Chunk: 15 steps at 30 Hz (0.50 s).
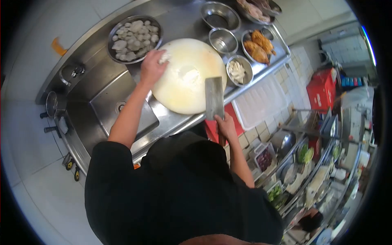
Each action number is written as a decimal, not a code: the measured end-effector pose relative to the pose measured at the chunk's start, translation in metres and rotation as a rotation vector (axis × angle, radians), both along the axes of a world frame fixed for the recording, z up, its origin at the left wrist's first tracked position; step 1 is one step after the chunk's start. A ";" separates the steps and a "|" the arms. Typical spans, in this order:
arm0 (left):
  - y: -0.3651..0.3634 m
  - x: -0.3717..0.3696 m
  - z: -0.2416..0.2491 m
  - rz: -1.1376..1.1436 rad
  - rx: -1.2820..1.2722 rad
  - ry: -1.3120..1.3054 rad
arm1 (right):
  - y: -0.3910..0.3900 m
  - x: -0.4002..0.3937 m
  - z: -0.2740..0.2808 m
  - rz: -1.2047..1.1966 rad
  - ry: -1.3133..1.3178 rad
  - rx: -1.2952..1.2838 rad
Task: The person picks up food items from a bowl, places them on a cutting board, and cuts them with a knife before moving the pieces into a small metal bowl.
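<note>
My left hand (152, 67) is closed on a whitish piece of food (164, 57) at the left edge of a thick round cutting board (179, 87). Just beyond that hand sits a metal bowl (111, 50) of pale, rounded pieces (136, 37). My right hand (227, 126) grips a cleaver (214, 98) by its handle. The broad blade points away from me and overlaps the board's right edge in this view. Right of the board, a small metal bowl (250, 78) holds sliced white pieces (236, 72).
Behind the board stand two metal bowls (220, 16) (223, 40). Cooked, browned chicken (260, 45) lies in another, with pale raw meat (255, 11) in a bowl beyond. A steel sink (98, 118) is at left. Crowded shelves (302, 179) and another person's head (311, 220) are at right.
</note>
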State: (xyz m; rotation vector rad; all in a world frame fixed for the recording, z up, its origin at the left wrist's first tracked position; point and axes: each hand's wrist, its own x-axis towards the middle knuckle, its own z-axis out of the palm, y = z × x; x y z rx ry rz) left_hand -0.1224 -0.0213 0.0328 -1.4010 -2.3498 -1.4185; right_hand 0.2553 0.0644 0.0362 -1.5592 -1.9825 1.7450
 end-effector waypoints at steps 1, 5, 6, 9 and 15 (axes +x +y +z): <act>0.006 0.028 -0.008 -0.064 -0.005 0.052 | -0.002 0.001 0.000 -0.023 0.021 0.030; 0.021 0.122 -0.047 -0.303 -0.327 0.096 | -0.014 0.000 0.007 -0.143 0.063 0.044; 0.018 0.130 -0.042 -0.309 -0.301 0.072 | -0.016 0.003 0.002 -0.163 0.085 0.010; 0.010 0.135 -0.042 -0.286 -0.193 0.024 | -0.016 0.013 -0.014 -0.203 0.170 -0.109; 0.004 0.119 -0.041 -0.429 -0.295 -0.139 | -0.013 0.007 -0.006 -0.232 0.205 -0.213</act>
